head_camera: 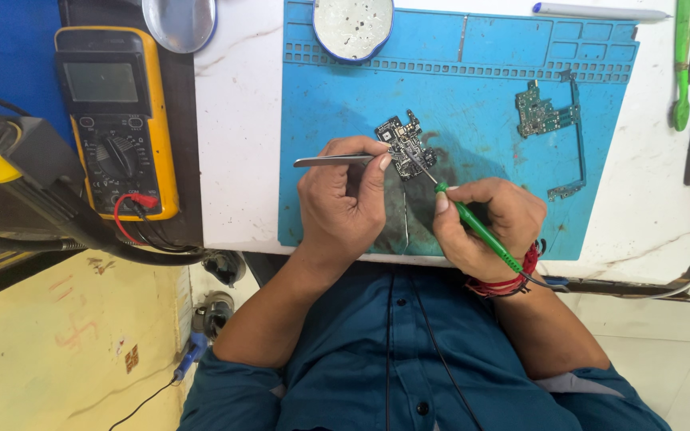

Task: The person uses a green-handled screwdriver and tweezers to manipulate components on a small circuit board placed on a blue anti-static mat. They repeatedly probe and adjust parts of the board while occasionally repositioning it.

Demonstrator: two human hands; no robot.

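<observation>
Circuit board [403, 146] on blue mat [473, 120] | my left hand [343, 199] pinches tweezers [333, 160], right hand [485, 223] grips green soldering iron [473, 223] | risk: tip slips, bridging pads.

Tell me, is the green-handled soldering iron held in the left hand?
No, the green-handled soldering iron is in the right hand, while the left hand holds metal tweezers at the dark circuit board.

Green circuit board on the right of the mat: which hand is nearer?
Right. The right hand, holding a green-handled soldering iron, sits just below-left of the green circuit board. The left hand, holding tweezers, is farther left, beyond the dark board.
</observation>
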